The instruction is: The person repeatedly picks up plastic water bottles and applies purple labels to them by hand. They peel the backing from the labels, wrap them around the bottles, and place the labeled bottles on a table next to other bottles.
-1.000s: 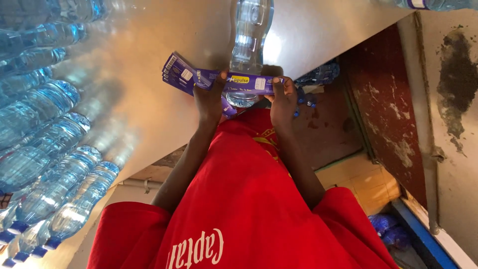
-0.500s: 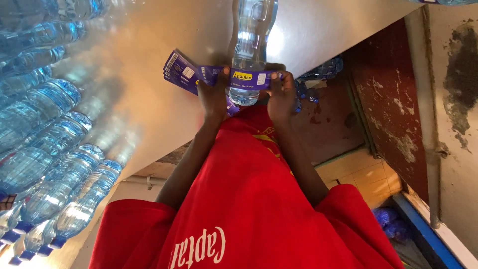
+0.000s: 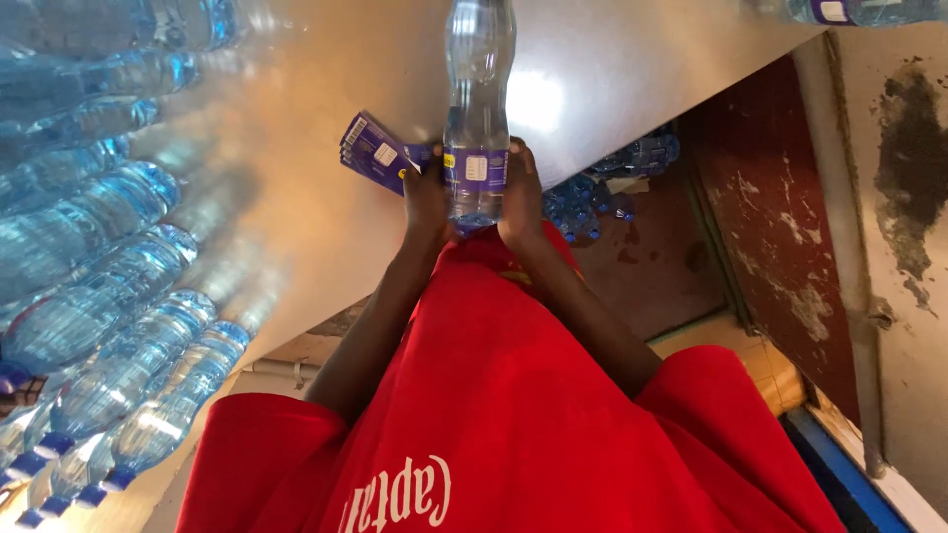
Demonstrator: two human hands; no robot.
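Water bottle (image 3: 478, 99), clear plastic and full, sits in the upper middle of the frame on a shiny metal surface (image 3: 296, 158), with a purple label (image 3: 476, 168) wrapped round its body. Both hands close on it at the label's level. The left hand (image 3: 427, 197) presses against the side of the bottle nearer the left of the frame, and its grip also pinches a small stack of flat purple labels (image 3: 373, 153) that fans out toward the upper left. The right hand (image 3: 520, 192) is cupped on the opposite side, fingers curled round the bottle and pressed against the label. Two bare forearms run down from the hands to a loose red shirt (image 3: 513, 415), which fills the lower middle of the frame. Along the left edge, rows of matching blue-tinted bottles (image 3: 89, 257) lie packed close together on the same surface, well apart from the hands. More bottles (image 3: 612, 188) are heaped lower down, just right of the right hand, beyond the surface's edge. At the right of the frame stands a worn red panel (image 3: 770, 207) with chipped paint.
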